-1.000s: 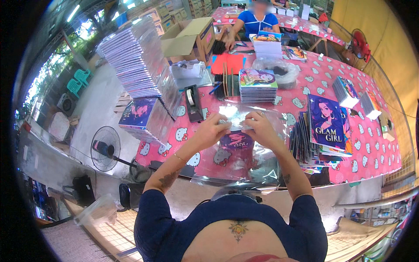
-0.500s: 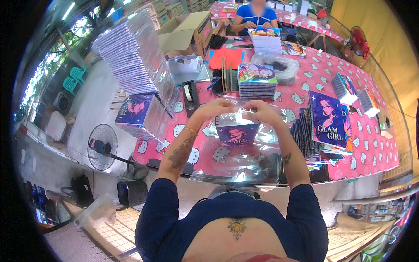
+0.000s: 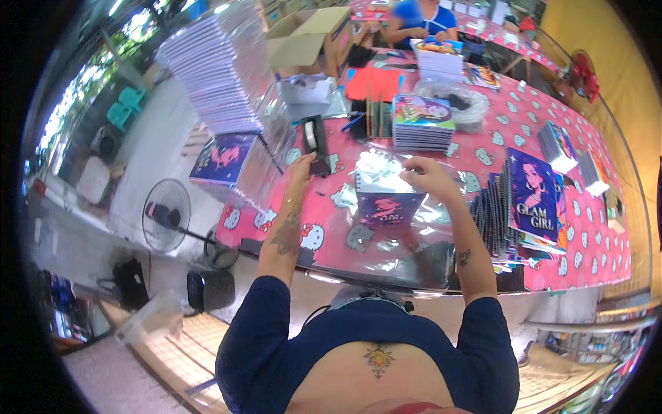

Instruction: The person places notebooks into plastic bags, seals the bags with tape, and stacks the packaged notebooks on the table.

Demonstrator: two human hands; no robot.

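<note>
In front of me lies a spiral notebook (image 3: 389,209) with a purple cover and a drawn woman, under clear plastic film (image 3: 376,169) that glares over its far part. My right hand (image 3: 429,177) is at the notebook's far right corner, fingers bent and closed on the film there. My left hand (image 3: 301,170) is at the near end of a black tape dispenser (image 3: 315,141), fingertips together against it. Whether a strip of tape is between them is too small to make out. More clear film spreads toward the table's near edge.
Film-covered notebooks (image 3: 222,162) rise in a tall pile at left. Purple notebooks (image 3: 531,196) lie piled at right, and another notebook stack (image 3: 422,124) stands ahead. Beyond are a cardboard box (image 3: 310,41) and a seated co-worker (image 3: 420,27). A fan (image 3: 165,214) stands at left.
My left hand has left the film at the notebook's far edge and moved left to the tape dispenser. My right hand stays on the film. The whole view has shifted slightly.
</note>
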